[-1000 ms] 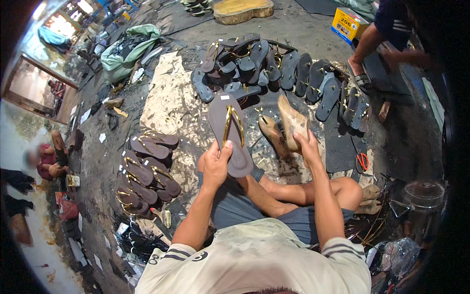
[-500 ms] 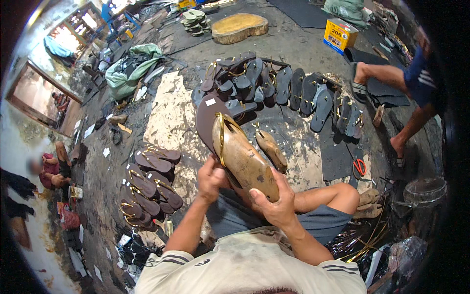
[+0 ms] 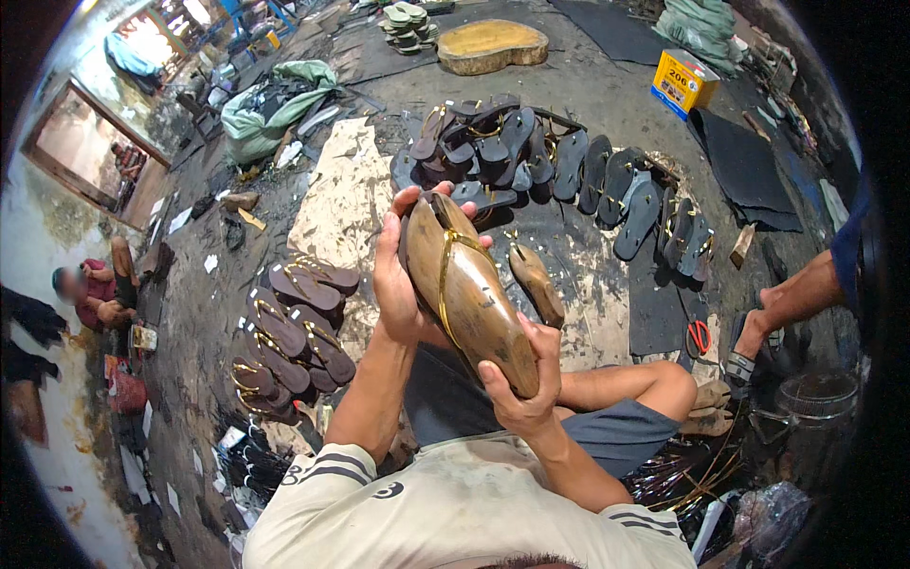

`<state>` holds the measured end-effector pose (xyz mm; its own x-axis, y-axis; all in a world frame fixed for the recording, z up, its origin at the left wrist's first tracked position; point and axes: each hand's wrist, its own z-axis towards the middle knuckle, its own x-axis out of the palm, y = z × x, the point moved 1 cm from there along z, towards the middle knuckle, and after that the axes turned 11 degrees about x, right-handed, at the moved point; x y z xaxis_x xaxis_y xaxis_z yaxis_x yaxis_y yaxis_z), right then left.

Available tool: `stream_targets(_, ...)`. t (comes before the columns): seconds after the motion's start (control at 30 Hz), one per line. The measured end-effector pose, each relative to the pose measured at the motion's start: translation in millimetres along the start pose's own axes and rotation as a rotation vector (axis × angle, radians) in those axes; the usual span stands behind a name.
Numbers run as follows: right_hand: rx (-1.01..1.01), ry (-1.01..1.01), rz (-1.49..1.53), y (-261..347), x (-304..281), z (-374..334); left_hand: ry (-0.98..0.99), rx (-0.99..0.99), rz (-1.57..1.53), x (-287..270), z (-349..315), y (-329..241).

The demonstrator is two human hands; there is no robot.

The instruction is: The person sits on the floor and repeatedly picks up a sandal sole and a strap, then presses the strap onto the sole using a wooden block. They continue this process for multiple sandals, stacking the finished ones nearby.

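Observation:
Over my lap I hold a brown wooden shoe last [image 3: 479, 308] with a shiny gold sandal strap [image 3: 443, 280] stretched across it. The sandal's sole lies mostly hidden beneath the last. My left hand [image 3: 396, 284] is wrapped round the toe end, its fingertips showing on the far side. My right hand [image 3: 526, 384] grips the heel end, thumb on top. Just beyond it, a second wooden last [image 3: 536, 284] lies on the floor. To the left sit several brown flip-flops [image 3: 308, 332] with gold straps, piled in overlapping rows.
An arc of dark flip-flops [image 3: 569, 166] spreads ahead. Red-handled scissors [image 3: 700, 337] lie to the right, near another person's leg [image 3: 796, 294] and a fan [image 3: 820, 396]. Farther off are a wooden block [image 3: 493, 47], a yellow box [image 3: 682, 85] and a green sack [image 3: 270, 109].
My left hand has moved from beside the sandal up to the last's toe end. The sole's front, which stuck out past the toe, is now out of sight. The other person's legs shifted.

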<state>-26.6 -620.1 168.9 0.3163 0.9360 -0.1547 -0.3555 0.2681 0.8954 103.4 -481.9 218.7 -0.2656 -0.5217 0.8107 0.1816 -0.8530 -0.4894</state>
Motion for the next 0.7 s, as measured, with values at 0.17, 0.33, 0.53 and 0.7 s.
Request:
stream_targets(0.17,-0.008,0.049,-0.186,-9,5,10,-0.088,-0.169,0.287,-48,-7,-1)
stream_targets(0.33,-0.058,0.162,-0.411,-42,16,6,-0.06,0.011,0.972,-49,-74,40)
stream_targets(0.53,0.15,0.445,-0.061,-36,-28,4,-0.15,-0.132,0.526,-33,-100,9)
stream_targets(0.7,0.738,0.646,0.426,-61,-49,-49,-0.162,-0.312,0.362,7,-140,-14)
